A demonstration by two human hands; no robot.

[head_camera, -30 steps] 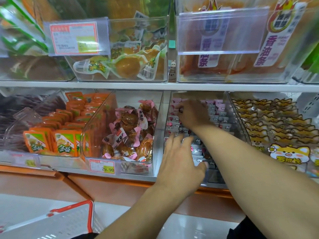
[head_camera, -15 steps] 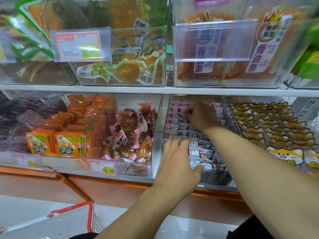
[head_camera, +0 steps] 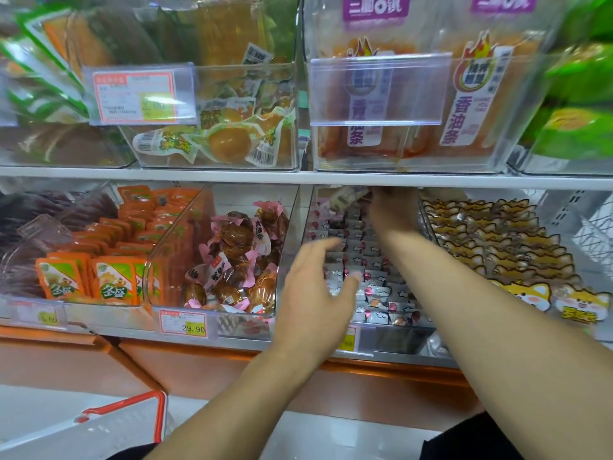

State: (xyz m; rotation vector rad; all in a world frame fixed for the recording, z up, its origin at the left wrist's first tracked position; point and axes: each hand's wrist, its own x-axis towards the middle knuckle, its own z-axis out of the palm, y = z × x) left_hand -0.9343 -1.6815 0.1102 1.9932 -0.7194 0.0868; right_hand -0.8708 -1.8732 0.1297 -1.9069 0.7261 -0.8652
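Left hand (head_camera: 318, 287) hovers open, fingers spread, over the front of a clear bin (head_camera: 398, 338) filled with small wrapped sweets (head_camera: 374, 280). Right hand (head_camera: 394, 212) reaches to the bin's back, just beneath the white shelf board (head_camera: 166, 175); its grip cannot be made out.

The little sweets (head_camera: 378, 295) I am working through are silver-grey and pale pink, each wrapper printed with white cloud shapes and a red spot. The brown snacks (head_camera: 232, 247) have clear wrap edged in pink. The orange packets (head_camera: 112, 280) carry green-and-white labels. The dog packets (head_camera: 527, 293) are yellow-orange and white, with cartoon faces. The price tag (head_camera: 183, 323) is red-bordered with a yellow patch. My basket (head_camera: 66, 439) is pale with a red handle.
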